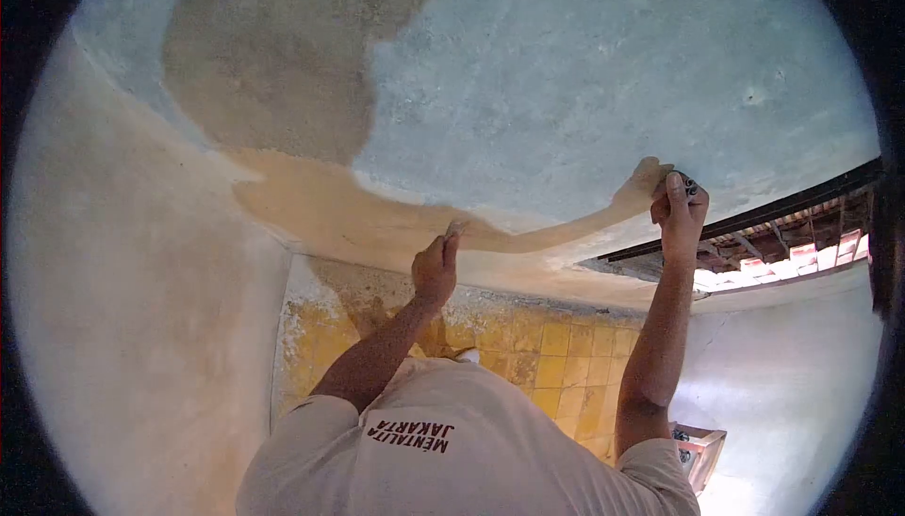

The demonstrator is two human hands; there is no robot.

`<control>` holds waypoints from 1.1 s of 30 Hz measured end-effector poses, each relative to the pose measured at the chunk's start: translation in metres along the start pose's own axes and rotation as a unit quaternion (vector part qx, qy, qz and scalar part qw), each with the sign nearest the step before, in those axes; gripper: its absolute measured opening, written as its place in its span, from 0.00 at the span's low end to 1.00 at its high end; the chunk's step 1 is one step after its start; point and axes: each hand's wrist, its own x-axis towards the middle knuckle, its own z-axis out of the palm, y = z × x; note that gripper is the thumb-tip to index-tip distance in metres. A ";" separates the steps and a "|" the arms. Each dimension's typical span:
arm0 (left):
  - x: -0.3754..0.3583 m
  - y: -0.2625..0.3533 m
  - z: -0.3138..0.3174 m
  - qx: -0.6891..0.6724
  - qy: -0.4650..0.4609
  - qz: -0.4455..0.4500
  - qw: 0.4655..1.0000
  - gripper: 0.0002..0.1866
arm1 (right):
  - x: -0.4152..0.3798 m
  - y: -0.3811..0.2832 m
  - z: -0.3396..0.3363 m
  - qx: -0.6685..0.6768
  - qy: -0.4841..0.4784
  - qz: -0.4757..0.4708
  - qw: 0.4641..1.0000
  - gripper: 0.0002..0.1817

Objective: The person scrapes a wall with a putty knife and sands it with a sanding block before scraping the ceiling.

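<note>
Our left hand point(435, 269) is curled, contents unclear; our right hand point(681, 212) grips a dark object point(688, 182); our near shirt point(471, 450) reads "MENTALITA JAKARTA".

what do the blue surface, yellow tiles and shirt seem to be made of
The blue surface looks like matt painted plaster or cement, given its chalky blotches. The yellow tiles may be worn ceramic or cement, judging by joint lines and patchy colour. The shirt seems matt, perhaps cotton cloth: soft folds.

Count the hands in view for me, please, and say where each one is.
2: the left hand is raised near the middle, before the wall; the right hand is raised farther right, gripping a small dark object. No other hand shows.
</note>
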 end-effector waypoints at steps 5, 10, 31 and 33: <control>-0.026 -0.018 0.008 -0.030 0.012 -0.011 0.999 0.21 | -0.001 -0.005 0.001 -0.011 -0.004 0.015 1.000 0.20; 0.020 0.021 0.029 -0.068 0.011 0.015 0.997 0.19 | -0.001 0.002 -0.003 -0.007 -0.016 0.010 1.000 0.21; -0.041 -0.014 0.012 -0.139 -0.129 -0.062 0.980 0.22 | -0.009 0.012 -0.007 -0.010 -0.034 0.043 0.998 0.21; -0.028 -0.016 0.016 -0.156 -0.127 -0.086 0.976 0.24 | -0.028 0.035 -0.003 -0.032 -0.031 0.072 0.996 0.20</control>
